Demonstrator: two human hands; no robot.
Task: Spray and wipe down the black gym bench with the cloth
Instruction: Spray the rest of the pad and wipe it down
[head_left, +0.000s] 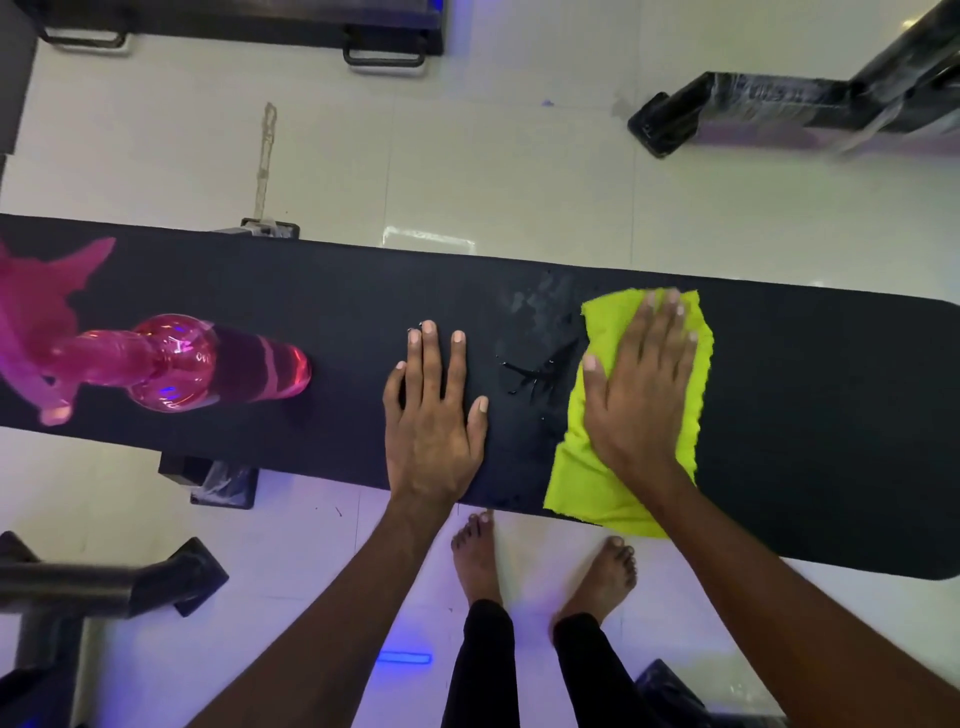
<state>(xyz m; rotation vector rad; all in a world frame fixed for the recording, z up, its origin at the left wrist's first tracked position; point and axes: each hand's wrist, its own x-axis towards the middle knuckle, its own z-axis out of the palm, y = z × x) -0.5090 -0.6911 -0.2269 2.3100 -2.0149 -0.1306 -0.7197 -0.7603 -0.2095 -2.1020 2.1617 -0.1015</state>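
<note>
The black gym bench (831, 415) runs across the view from left to right. A yellow-green cloth (582, 483) lies flat on its pad, right of centre, and my right hand (639, 384) presses down on it with fingers spread. My left hand (434, 415) rests flat on the bare pad just left of the cloth, holding nothing. Between the two hands a wet patch with droplets (540, 338) shines on the pad. A pink translucent spray bottle (176, 364) stands on the bench at the left, apart from both hands.
My bare feet (540, 571) stand on the pale tiled floor at the bench's near side. Bench feet (223, 483) show below the pad at left. Black equipment frames sit at the upper right (753, 109), top (384, 52) and lower left (104, 577).
</note>
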